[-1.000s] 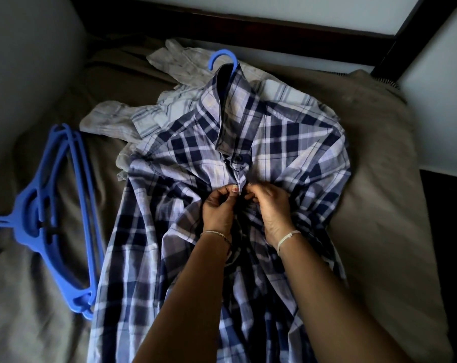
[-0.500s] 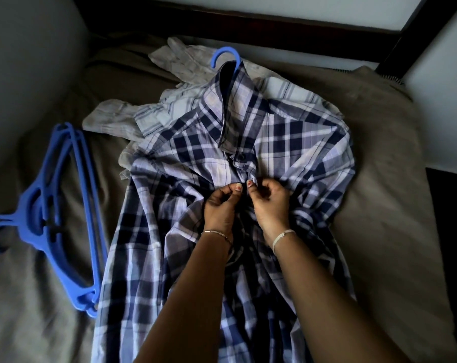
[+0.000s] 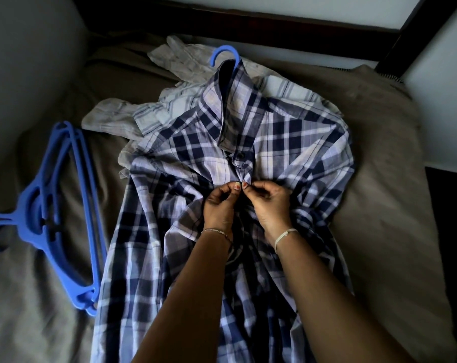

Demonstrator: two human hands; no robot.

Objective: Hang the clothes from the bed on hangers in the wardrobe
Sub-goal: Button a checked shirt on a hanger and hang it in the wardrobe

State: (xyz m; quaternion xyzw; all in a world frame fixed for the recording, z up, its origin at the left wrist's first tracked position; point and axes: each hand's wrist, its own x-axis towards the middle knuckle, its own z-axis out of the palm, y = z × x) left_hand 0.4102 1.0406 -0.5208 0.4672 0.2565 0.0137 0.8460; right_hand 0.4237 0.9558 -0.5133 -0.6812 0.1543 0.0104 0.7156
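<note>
A blue and white plaid shirt point(image 3: 287, 142) lies face up on the bed point(image 3: 384, 195), with a blue hanger inside it; only the hanger's hook point(image 3: 223, 52) shows above the collar. My left hand point(image 3: 219, 208) and my right hand point(image 3: 268, 205) meet at the shirt's front placket, just below the fastened collar button. Each hand pinches the shirt's edge between thumb and fingertips. Under the plaid shirt lie lighter striped and white clothes point(image 3: 154, 116), partly covered.
A stack of spare blue hangers point(image 3: 62, 205) lies on the brown sheet to the left of the shirt. A pale wall rises at the left, a dark bed frame point(image 3: 287, 27) runs along the far side, and dark floor shows at the right.
Both hands stay pinched on the placket, shifted slightly upward toward the collar. The shirt and the hangers lie where they were.
</note>
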